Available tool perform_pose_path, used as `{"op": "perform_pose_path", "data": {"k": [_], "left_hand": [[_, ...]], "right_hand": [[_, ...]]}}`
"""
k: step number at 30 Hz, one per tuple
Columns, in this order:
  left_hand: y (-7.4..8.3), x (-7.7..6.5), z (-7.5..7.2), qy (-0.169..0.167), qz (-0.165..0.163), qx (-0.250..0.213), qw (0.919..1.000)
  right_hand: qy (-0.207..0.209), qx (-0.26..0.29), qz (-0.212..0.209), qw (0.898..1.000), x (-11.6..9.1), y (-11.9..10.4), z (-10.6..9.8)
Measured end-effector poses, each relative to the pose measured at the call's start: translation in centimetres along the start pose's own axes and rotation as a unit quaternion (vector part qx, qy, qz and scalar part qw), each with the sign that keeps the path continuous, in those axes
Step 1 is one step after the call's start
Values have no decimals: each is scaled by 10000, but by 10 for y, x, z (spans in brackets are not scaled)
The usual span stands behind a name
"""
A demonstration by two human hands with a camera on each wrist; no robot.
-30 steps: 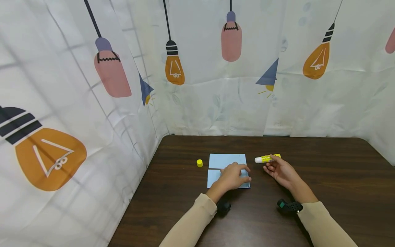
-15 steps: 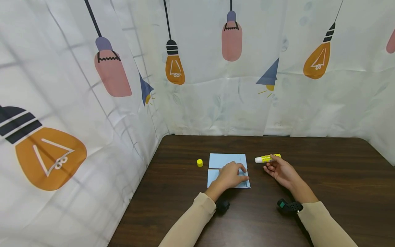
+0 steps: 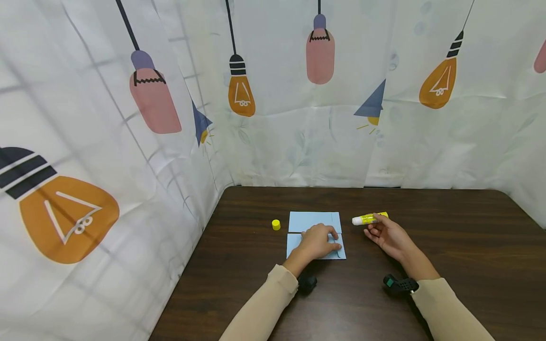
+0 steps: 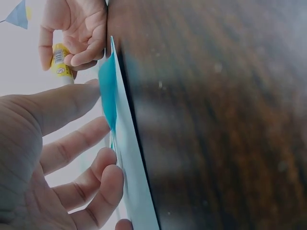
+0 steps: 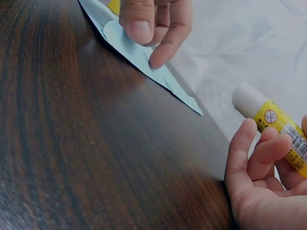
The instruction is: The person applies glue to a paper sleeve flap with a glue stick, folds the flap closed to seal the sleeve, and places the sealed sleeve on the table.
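Light blue paper point(image 3: 314, 220) lies on the dark table, a thin dark gap running part way across its middle. My left hand point(image 3: 316, 242) is over the lower part, fingers spread and slightly bent. In the left wrist view its thumb and fingertips touch a curved flap point(image 4: 108, 91) at the paper's edge. The flap stands a little raised in the right wrist view too. To the right of the paper, my right hand point(image 3: 390, 239) holds an uncapped yellow glue stick point(image 3: 366, 219) between thumb and fingers, its white end pointing left.
A small yellow cap point(image 3: 276, 225) stands on the table point(image 3: 239, 265) left of the paper. Behind the table hangs a white curtain point(image 3: 277, 156) printed with lamps, which also runs along the left side. Both wrists carry black straps point(image 3: 401, 284).
My left hand has shifted slightly left over the paper, drawing its thumb and fingers in from the right edge. The right hand and glue stick have stayed in place.
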State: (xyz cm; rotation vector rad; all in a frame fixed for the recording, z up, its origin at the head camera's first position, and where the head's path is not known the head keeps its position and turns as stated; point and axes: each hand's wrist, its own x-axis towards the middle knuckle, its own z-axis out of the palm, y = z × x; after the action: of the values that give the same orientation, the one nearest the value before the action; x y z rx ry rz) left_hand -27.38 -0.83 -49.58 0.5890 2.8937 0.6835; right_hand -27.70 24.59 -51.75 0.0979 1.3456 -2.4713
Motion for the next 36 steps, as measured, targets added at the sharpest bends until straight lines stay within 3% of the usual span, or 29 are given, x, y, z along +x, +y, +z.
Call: {"op": "perform_pose_path", "data": {"k": [23, 36], "left_hand": [[-3, -1, -5, -380, 12, 35, 9993], [-2, 4, -1, -217, -146, 39, 9997]], "right_hand": [[-70, -29, -24, 10000, 0, 0, -1], [-154, 2, -78, 9999, 0, 0, -2]]}}
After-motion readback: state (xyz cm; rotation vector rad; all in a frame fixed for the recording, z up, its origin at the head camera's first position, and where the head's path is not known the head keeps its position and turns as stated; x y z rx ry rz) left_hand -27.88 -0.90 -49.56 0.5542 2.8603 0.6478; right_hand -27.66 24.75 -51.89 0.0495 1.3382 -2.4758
